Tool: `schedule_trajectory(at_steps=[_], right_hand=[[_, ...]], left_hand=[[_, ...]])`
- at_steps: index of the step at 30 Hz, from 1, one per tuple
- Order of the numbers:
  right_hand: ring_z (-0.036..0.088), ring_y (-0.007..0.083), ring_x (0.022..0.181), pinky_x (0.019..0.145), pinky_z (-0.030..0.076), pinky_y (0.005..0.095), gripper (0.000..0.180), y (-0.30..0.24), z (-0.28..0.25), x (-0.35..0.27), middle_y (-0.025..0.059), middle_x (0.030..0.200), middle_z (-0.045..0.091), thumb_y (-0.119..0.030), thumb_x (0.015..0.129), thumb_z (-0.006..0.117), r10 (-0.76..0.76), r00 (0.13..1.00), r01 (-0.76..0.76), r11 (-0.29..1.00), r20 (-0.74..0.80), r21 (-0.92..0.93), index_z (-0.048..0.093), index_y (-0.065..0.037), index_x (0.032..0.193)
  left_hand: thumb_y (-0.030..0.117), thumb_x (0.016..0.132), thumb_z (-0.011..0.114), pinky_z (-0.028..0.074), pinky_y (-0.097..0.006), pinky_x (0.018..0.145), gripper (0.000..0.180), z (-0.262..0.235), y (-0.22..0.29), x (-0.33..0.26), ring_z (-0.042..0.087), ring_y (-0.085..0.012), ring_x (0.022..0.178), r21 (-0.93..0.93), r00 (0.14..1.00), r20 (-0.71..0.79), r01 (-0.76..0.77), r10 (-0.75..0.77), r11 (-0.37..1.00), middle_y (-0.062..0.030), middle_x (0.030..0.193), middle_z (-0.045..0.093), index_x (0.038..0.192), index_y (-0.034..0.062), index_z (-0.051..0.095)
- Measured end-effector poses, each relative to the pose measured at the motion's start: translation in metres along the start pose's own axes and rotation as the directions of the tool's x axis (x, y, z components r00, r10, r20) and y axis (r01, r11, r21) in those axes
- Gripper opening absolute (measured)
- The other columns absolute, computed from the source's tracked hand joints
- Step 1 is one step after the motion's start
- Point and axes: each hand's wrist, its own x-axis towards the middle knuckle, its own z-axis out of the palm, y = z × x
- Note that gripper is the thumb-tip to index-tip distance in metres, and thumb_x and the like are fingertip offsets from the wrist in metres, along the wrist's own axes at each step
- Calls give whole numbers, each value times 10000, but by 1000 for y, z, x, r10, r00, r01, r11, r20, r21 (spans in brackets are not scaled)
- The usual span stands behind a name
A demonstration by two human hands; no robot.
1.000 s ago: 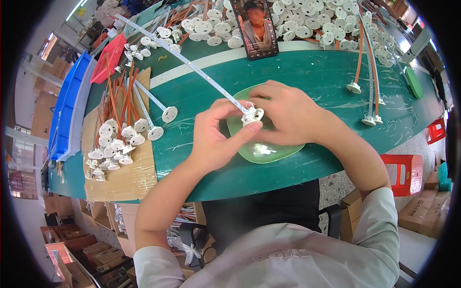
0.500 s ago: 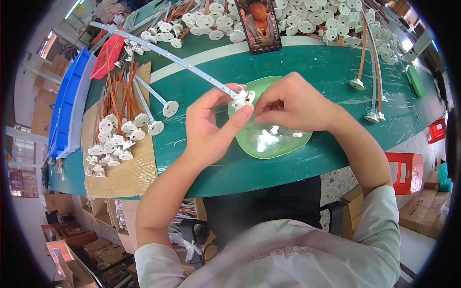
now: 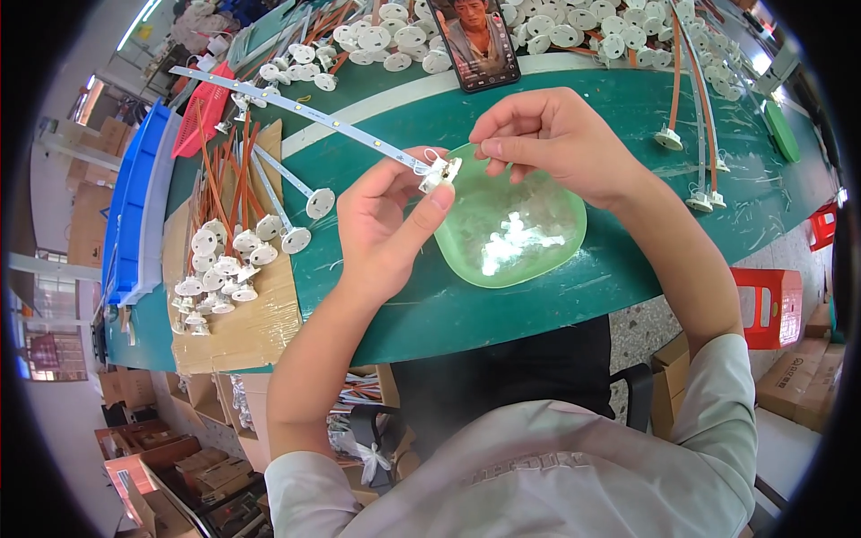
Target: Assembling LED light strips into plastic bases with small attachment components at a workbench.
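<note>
One LED strip (image 3: 316,115) pinched in left grip (image 3: 378,215), right grip (image 3: 567,148) curled, contents unclear; dark print (image 3: 794,369) on a brown carton (image 3: 793,396)

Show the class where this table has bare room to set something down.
Bare, specks aside: the green table between bowl and near edge, and between the right hand and the strips at right. Crowded: much of the cardboard at left, and the far side, heaped with white discs.
</note>
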Motion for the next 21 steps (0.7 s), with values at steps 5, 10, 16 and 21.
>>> schedule_trajectory(at_steps=[5,10,16,21], right_hand=[[647,74,759,626,495,227,154,-2,3,-3,44,855,711,-82,886,671,2,999,-3,1000,-38,-23,678,8,1011],[662,111,736,611,509,242,144,14,10,-2,48,811,704,-49,849,682,-340,917,237,883,-207,-404,687,-6,986],[671,228,718,572,556,305,236,20,18,-5,62,805,678,-19,674,701,-812,546,522,138,205,-842,684,-39,909],[646,175,746,557,561,290,237,19,15,-6,21,824,646,-118,665,686,-760,413,579,-206,502,-789,672,-54,893]], left_hand=[[39,862,729,477,-332,919,341,2,-2,-1,607,-152,1014,5,997,66,-37,37,999,-121,1152,658,1176,-34,616],[40,860,734,486,-333,920,345,1,-3,-2,624,-169,1005,152,983,176,-78,50,985,-149,1166,660,1172,-48,616],[31,862,731,483,-346,951,334,10,2,-9,627,-184,1029,13,984,171,47,-49,999,-149,1146,665,1162,-62,620],[21,857,728,476,-354,961,314,8,4,-7,622,-187,1038,35,970,244,-4,-4,999,-134,1094,668,1139,-75,627]])
